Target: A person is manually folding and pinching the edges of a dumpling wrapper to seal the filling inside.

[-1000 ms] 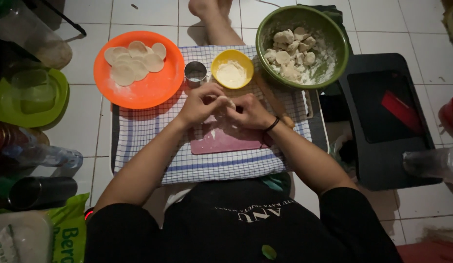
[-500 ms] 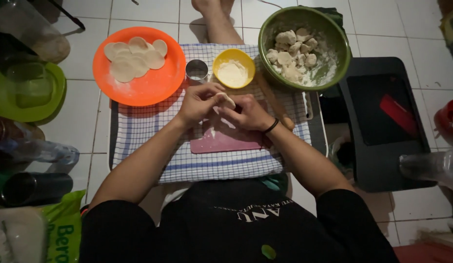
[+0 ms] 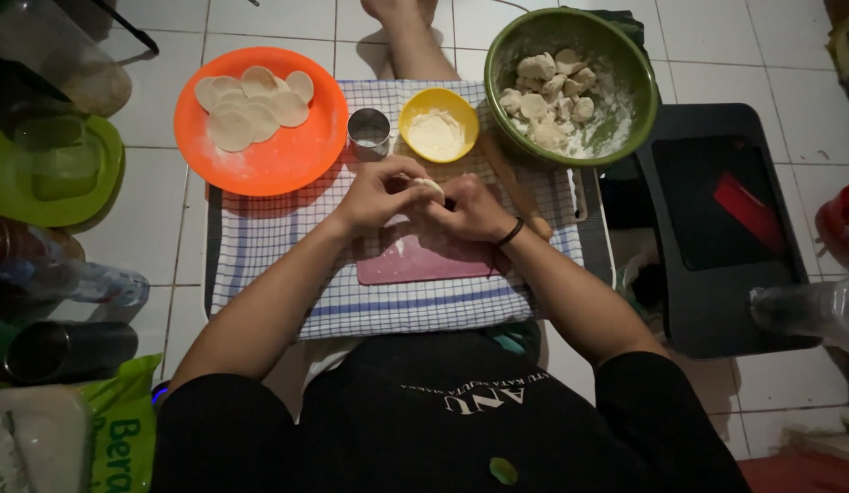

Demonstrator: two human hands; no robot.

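Observation:
My left hand [image 3: 377,194] and my right hand [image 3: 474,210] meet over a pink cutting board [image 3: 424,260], both pinching one small piece of pale dough [image 3: 431,186] between the fingertips. The board lies on a blue-and-white checked cloth [image 3: 278,237]. A dark band circles my right wrist. Behind my hands stand a small metal ring cutter [image 3: 369,133] and a yellow bowl [image 3: 439,124] of flour. An orange plate [image 3: 278,151] at the left carries several flat dough rounds. A green bowl [image 3: 625,68] at the right holds several floured dough lumps.
A wooden rolling pin [image 3: 516,187] lies beside my right hand. A black tray [image 3: 717,228] with a red item sits at the right. A green lidded box [image 3: 54,169], bottles and a green bag crowd the left. White tiles surround the cloth.
The view has shifted slightly. My hands stay together over the board, fingers working the dough piece, now a little higher toward the yellow bowl.

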